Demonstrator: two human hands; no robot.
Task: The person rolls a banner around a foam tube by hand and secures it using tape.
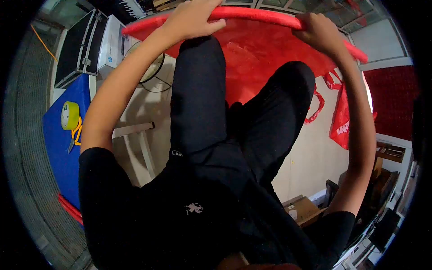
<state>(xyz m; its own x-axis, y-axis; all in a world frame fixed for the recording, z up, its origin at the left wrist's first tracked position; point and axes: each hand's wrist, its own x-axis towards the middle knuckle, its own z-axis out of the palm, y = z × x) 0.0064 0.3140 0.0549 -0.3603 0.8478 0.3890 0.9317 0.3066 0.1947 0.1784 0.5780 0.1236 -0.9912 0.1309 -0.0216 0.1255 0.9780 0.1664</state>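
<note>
A long red tube-like roll (263, 15) curves across the top of the view. Red sheeting (252, 54) spreads below it, in front of my knees. My left hand (193, 20) is closed over the roll left of centre, with its thumb on the near side and its fingertips partly cut off by the frame edge. Farther right, my right hand (317, 31) wraps round the same roll, fingers curled. My legs in black trousers (198, 99) are bent up between my arms.
On the left, a blue tabletop (58, 135) holds a yellow-green tape roll (70, 115) and orange-handled scissors (75, 134). Behind are a black case (78, 49) and a white box (110, 49). Right are a red bag (340, 119) and a cardboard box (303, 210).
</note>
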